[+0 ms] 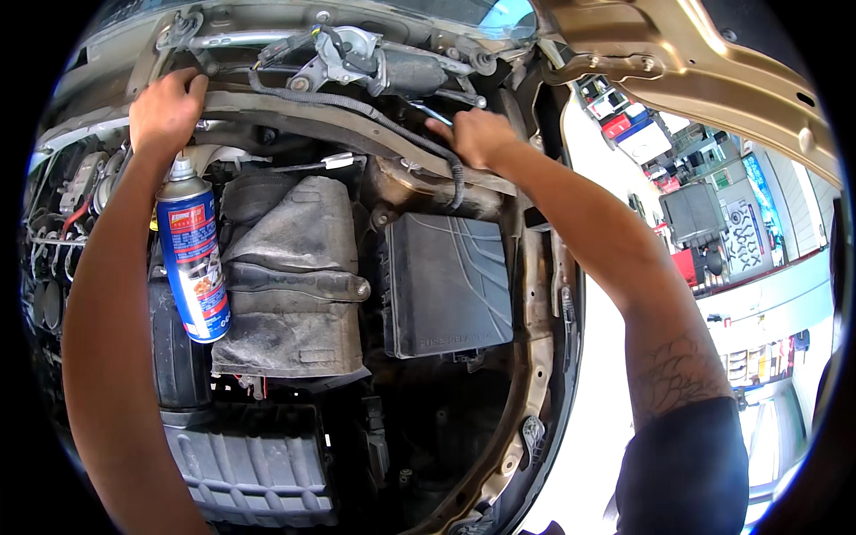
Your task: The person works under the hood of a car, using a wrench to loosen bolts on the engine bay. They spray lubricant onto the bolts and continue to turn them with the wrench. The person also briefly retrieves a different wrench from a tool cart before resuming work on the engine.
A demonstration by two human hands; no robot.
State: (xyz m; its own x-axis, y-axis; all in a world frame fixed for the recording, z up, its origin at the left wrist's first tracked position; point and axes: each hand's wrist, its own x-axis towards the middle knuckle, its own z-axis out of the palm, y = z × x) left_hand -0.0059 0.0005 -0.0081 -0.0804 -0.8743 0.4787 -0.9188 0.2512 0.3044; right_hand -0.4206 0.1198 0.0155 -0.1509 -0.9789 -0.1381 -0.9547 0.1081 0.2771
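At the far left of the engine bay, my left hand (168,111) is closed over the edge of the metal cowl panel (330,134), its fingertips hidden. On the other side, my right hand (481,140) grips a slim shiny metal tool (432,113) that looks like a wrench. Its tip points left into the cowl recess, below the wiper motor (410,73) and its linkage. A ribbed wiring conduit (357,105) runs along the panel between my hands. Next to my left forearm a blue and red spray can (194,259) stands tilted.
A grey cloth-like battery cover (294,276) lies mid-bay, beside a black fuse box lid (450,285). Nearer sits a ribbed black housing (254,468). Engine hoses and wires (76,205) crowd the left. The raised bronze hood (678,45) hangs over the upper right; workshop shelves stand beyond.
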